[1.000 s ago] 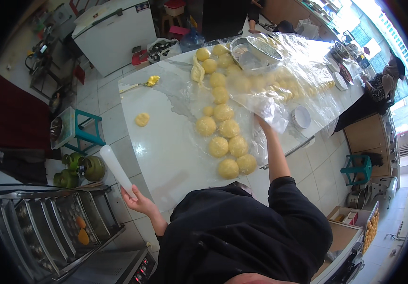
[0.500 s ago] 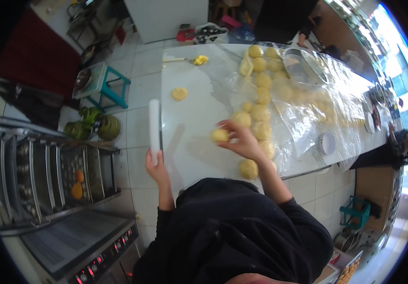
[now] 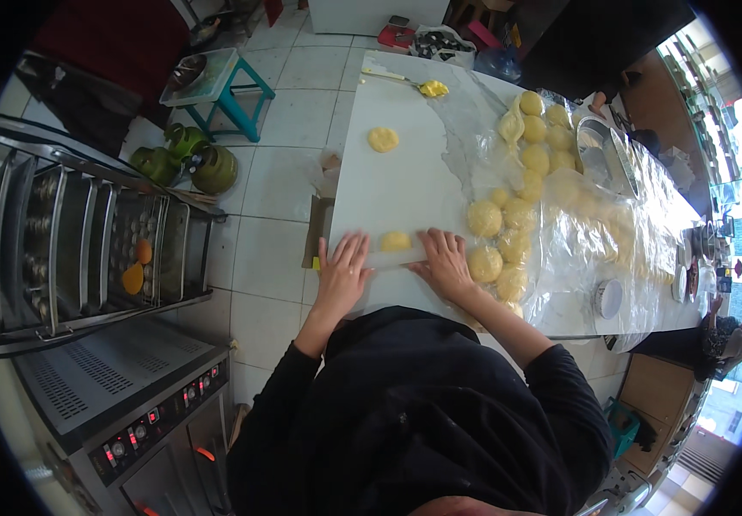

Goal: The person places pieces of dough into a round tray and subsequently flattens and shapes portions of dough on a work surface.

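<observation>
My left hand [image 3: 345, 262] and my right hand [image 3: 438, 262] rest on a white rolling pin [image 3: 388, 258], one at each end, with fingers spread over it. The pin lies across a small yellow dough piece [image 3: 396, 240] on the white table [image 3: 405, 189]. Large dough balls [image 3: 485, 218] sit in rows right of my right hand, some under clear plastic sheeting [image 3: 577, 249]. A flattened dough round [image 3: 383, 140] and a spatula with yellow paste [image 3: 431, 88] lie farther back.
An oven [image 3: 113, 370] and rack of trays [image 3: 87, 258] stand at my left, gas cylinders [image 3: 214, 172] and a teal stool [image 3: 242, 112] beyond. A metal pan [image 3: 603, 159] and white bowl [image 3: 608, 301] stand on the table. A person [image 3: 728, 340] is at the far right.
My right hand came from the plastic with a small dough piece and let it go on the table. Both hands now lie on the rolling pin, which turned from upright to crosswise.
</observation>
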Available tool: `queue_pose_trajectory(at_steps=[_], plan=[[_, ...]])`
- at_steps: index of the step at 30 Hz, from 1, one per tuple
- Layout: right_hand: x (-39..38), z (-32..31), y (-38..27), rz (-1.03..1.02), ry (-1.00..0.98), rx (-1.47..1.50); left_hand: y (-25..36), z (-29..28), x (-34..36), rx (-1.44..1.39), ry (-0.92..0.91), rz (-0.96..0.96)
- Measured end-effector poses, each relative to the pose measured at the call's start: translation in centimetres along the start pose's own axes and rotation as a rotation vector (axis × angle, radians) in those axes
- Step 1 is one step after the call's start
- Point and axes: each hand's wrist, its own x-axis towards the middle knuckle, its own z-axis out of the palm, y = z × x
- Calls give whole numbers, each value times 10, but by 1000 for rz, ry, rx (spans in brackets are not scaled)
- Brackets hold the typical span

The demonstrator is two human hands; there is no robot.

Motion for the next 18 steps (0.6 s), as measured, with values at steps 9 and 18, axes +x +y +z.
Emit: queue_pose_trajectory(at_steps=[9,18], plan=[[63,-5,16,18,457,-99,-31,16,99,268,111,-100],[30,-12,6,-100,90,512,-23,15,-6,-187,30,95]])
